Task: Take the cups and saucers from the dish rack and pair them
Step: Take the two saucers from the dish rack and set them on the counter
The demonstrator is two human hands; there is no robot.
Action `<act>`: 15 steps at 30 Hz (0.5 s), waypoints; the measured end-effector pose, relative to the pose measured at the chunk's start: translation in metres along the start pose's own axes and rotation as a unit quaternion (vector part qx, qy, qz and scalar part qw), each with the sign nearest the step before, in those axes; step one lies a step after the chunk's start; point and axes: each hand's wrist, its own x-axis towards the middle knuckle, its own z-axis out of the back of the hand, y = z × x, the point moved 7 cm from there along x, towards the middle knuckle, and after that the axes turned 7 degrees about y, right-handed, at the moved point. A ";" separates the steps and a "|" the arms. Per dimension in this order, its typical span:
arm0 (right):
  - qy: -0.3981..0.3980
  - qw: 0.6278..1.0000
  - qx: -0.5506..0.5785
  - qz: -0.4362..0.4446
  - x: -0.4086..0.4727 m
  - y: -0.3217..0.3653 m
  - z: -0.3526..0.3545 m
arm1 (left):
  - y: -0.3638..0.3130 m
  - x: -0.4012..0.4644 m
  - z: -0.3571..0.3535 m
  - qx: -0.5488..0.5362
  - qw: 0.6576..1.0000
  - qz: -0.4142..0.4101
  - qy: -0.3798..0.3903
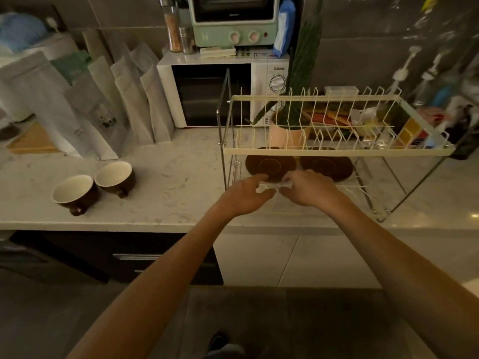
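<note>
Two brown cups with cream insides stand on the marble counter at the left, the nearer cup [74, 193] beside the farther cup [115, 176], handles towards me. Two brown saucers lie flat on the lower tier of the dish rack [337, 151], the left saucer [270, 164] next to the right saucer [328, 164]. My left hand [243, 195] and my right hand [308, 190] meet at the front of that tier, just before the left saucer. Thumbs and fingers of both pinch the pale front bar [274, 184] there. The saucer's near edge is partly hidden by my fingers.
The rack's upper tier of cream wire slots overhangs the saucers. Behind stand a white microwave [274, 81], a green toaster oven [233, 22], a potted cactus [290, 130] and grey pouches [129, 99] leaning at the back left. Bare counter lies between cups and rack.
</note>
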 end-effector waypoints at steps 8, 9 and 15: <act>-0.060 0.993 0.091 -0.035 0.026 -0.025 0.011 | 0.029 0.032 -0.001 -0.149 0.981 0.091 -0.089; -0.062 0.993 0.092 -0.037 0.032 -0.027 0.010 | 0.033 0.037 -0.002 -0.158 0.978 0.100 -0.091; -0.046 0.989 0.127 -0.055 0.060 -0.030 0.010 | 0.044 0.058 -0.003 -0.195 0.967 0.123 -0.111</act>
